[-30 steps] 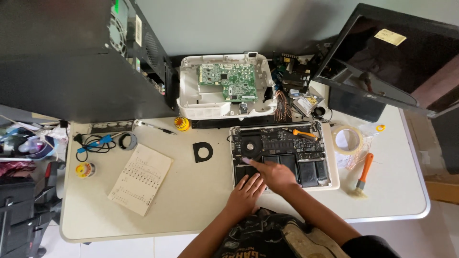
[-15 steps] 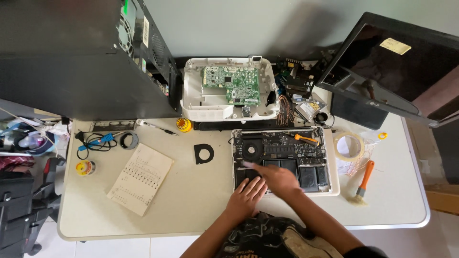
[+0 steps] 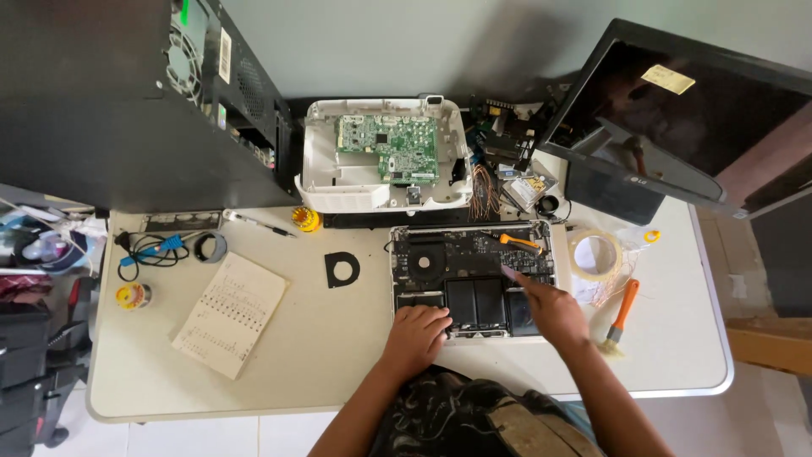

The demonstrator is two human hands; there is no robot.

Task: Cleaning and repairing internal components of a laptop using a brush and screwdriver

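An opened laptop lies bottom-up in the middle of the white table, its black boards and battery exposed. My left hand rests with curled fingers on the laptop's near left edge. My right hand lies on the right part of the laptop, its index finger pointing at the inner board. Whether it pinches something small cannot be told. An orange-handled tool lies on the laptop's far right side.
A black computer tower stands far left, a white opened device with a green board behind the laptop, a black monitor far right. A notepad, black bracket, tape roll, orange brush, pen and cables lie about.
My right hand has moved from the laptop's left middle to its right side. My left hand has come up onto the laptop's near edge.
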